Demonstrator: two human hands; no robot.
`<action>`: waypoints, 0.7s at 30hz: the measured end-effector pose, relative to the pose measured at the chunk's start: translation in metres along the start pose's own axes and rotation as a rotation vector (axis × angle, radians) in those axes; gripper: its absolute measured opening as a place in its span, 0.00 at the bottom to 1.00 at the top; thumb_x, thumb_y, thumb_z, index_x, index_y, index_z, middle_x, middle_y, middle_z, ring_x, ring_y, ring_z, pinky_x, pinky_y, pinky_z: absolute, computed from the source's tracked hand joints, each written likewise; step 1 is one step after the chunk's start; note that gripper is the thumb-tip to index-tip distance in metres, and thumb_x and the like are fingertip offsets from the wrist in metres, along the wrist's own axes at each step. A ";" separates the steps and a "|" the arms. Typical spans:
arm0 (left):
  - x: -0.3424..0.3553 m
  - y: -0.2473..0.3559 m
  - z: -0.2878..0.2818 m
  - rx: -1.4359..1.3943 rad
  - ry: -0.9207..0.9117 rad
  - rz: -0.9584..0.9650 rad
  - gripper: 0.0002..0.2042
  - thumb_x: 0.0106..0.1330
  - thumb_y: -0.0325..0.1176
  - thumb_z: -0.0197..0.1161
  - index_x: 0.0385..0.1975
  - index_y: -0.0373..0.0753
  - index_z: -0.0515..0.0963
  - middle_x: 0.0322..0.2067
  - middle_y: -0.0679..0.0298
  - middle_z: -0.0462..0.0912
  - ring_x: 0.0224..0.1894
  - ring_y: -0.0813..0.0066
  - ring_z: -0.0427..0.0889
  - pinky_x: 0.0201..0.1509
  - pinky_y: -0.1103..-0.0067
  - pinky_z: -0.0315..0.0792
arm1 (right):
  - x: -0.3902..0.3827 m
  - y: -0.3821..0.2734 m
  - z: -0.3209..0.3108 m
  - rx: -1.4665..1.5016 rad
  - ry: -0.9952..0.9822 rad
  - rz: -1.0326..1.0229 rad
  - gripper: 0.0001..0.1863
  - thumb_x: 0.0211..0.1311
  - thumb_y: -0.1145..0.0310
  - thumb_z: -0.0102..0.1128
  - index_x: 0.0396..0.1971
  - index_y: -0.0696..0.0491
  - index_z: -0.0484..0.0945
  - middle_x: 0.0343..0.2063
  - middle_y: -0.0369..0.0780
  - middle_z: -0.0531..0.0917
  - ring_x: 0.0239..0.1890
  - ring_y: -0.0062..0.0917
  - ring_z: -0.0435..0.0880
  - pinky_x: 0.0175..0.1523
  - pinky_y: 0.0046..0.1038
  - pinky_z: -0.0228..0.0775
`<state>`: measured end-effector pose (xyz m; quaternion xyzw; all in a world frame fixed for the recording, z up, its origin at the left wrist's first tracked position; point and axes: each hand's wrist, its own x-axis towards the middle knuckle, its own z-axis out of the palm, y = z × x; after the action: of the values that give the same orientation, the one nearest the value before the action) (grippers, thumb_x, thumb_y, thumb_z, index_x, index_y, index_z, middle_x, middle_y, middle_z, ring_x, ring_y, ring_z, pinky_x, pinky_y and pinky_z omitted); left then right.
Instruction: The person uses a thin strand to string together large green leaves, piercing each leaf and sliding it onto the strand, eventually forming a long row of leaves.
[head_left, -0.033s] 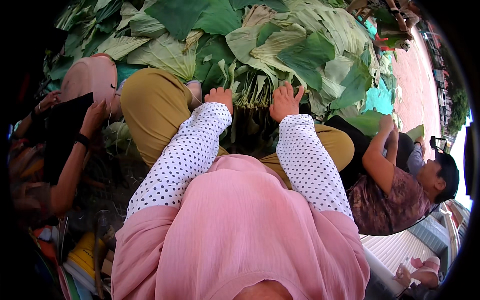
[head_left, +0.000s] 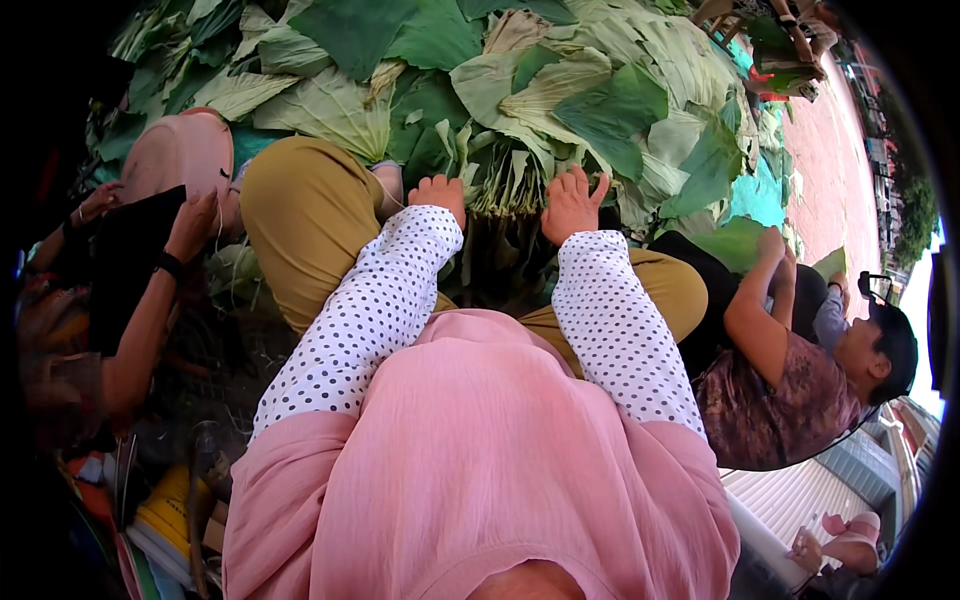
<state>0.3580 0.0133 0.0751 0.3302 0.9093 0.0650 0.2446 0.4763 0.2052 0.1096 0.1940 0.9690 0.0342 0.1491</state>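
Observation:
Between my two hands is a thick bundle of folded lotus leaves [head_left: 508,180], its layered, ragged ends turned toward me. My left hand [head_left: 438,196] is curled against the bundle's left side. On the opposite side my right hand [head_left: 572,206] grips the edge, with some fingers stretched along it. The fingertips of both hands are partly hidden among the leaves. Larger loose lotus leaves [head_left: 615,112], some dark green and some pale and dry, lie just beyond the bundle. Below it, between my knees, are darker leaves in shadow.
A big heap of leaves [head_left: 345,110] spreads ahead of me over a green sheet [head_left: 758,195]. At my left, another person's hand [head_left: 192,225] is beside a pinkish round basin [head_left: 185,150]. On my right sits a co-worker [head_left: 790,390] holding a green leaf [head_left: 730,243].

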 end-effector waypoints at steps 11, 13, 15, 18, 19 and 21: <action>0.002 -0.003 0.004 0.020 0.005 -0.001 0.18 0.60 0.37 0.63 0.49 0.41 0.72 0.50 0.57 0.72 0.56 0.58 0.70 0.57 0.65 0.68 | -0.010 0.008 0.006 0.059 0.069 -0.191 0.17 0.57 0.73 0.55 0.46 0.41 0.78 0.54 0.33 0.73 0.70 0.32 0.55 0.70 0.59 0.24; 0.002 -0.004 0.004 0.015 0.006 -0.003 0.19 0.60 0.37 0.63 0.50 0.41 0.72 0.50 0.57 0.72 0.56 0.58 0.70 0.57 0.65 0.68 | -0.011 0.011 0.003 0.076 0.069 -0.203 0.13 0.56 0.69 0.56 0.42 0.42 0.80 0.52 0.32 0.75 0.70 0.32 0.57 0.71 0.59 0.24; 0.002 -0.005 0.004 0.010 0.008 -0.010 0.19 0.60 0.37 0.63 0.50 0.41 0.72 0.50 0.57 0.72 0.56 0.58 0.70 0.57 0.65 0.68 | -0.011 0.010 -0.004 0.087 0.057 -0.195 0.12 0.57 0.67 0.57 0.41 0.42 0.80 0.52 0.32 0.75 0.69 0.31 0.57 0.70 0.59 0.24; 0.001 -0.004 0.003 0.011 0.016 -0.003 0.19 0.60 0.37 0.63 0.49 0.41 0.72 0.50 0.57 0.72 0.56 0.58 0.70 0.58 0.65 0.67 | -0.009 0.007 -0.006 0.102 0.038 -0.161 0.11 0.59 0.63 0.56 0.40 0.43 0.81 0.52 0.32 0.75 0.69 0.31 0.58 0.70 0.59 0.24; 0.000 -0.002 0.003 -0.001 0.021 -0.002 0.18 0.60 0.37 0.64 0.49 0.41 0.72 0.49 0.57 0.72 0.56 0.58 0.70 0.58 0.65 0.67 | -0.007 0.006 -0.005 0.105 0.032 -0.139 0.11 0.60 0.61 0.56 0.40 0.44 0.82 0.52 0.33 0.75 0.68 0.32 0.58 0.70 0.59 0.24; 0.000 -0.002 0.002 -0.012 0.024 -0.004 0.18 0.59 0.37 0.64 0.48 0.41 0.72 0.49 0.57 0.73 0.56 0.58 0.70 0.58 0.65 0.67 | -0.004 0.002 -0.007 0.075 0.004 -0.116 0.12 0.61 0.59 0.56 0.41 0.45 0.82 0.52 0.33 0.75 0.68 0.32 0.58 0.70 0.59 0.25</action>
<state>0.3579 0.0120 0.0731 0.3261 0.9125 0.0740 0.2357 0.4783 0.2051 0.1171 0.1430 0.9795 -0.0105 0.1413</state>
